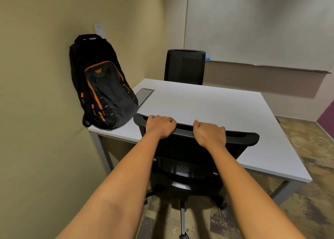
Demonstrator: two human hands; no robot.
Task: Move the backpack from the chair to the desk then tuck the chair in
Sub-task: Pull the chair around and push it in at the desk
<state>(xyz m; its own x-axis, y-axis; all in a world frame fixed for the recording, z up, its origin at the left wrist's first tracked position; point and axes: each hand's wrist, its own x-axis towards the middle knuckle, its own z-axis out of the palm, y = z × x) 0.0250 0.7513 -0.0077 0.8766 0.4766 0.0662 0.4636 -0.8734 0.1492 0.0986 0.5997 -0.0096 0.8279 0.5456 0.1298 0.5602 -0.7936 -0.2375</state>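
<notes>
A black backpack (103, 83) with orange trim stands upright on the white desk (207, 103) at its near left corner, leaning against the beige wall. Directly in front of me is a black office chair (242, 136), its backrest top at the desk's near edge and its seat under the desktop. My left hand (160, 126) is curled over the backrest's top rail on the left. My right hand (209, 134) grips the same rail to the right. The chair's wheeled base shows below my arms.
A second black chair (184, 67) stands at the far side of the desk. A grey cable hatch (144, 94) is set into the desktop beside the backpack. A whiteboard (262, 22) covers the right wall. The beige wall runs close along the left.
</notes>
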